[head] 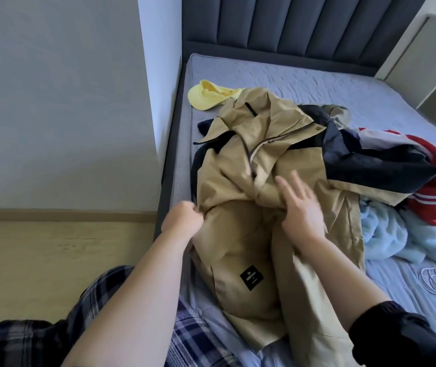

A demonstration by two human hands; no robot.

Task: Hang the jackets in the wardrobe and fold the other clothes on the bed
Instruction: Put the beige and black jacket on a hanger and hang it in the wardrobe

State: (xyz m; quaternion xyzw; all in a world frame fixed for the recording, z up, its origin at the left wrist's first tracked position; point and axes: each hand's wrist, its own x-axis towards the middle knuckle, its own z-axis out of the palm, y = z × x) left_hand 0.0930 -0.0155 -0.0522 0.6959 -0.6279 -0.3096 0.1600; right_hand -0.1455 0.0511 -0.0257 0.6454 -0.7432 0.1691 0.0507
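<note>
Far mattress (344,83): bare, open to reach.
Right: heaped clothes (396,165) block the way.
Left: wall (161,88) close beside the mattress edge.

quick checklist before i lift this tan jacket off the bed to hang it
1. Left hand grips the tan jacket at its edge: ok.
2. Right hand has a hold: not ok, it lies open on the fabric.
3. Jacket free of the pile: not ok, a navy garment overlaps its right side.
4. Hanger nearby: ok, what look like white hangers lie on the mattress to the right.
5. Zip closed: cannot tell, folds hide most of it.
6. Wardrobe open and ready: cannot tell, it is out of view.
</note>
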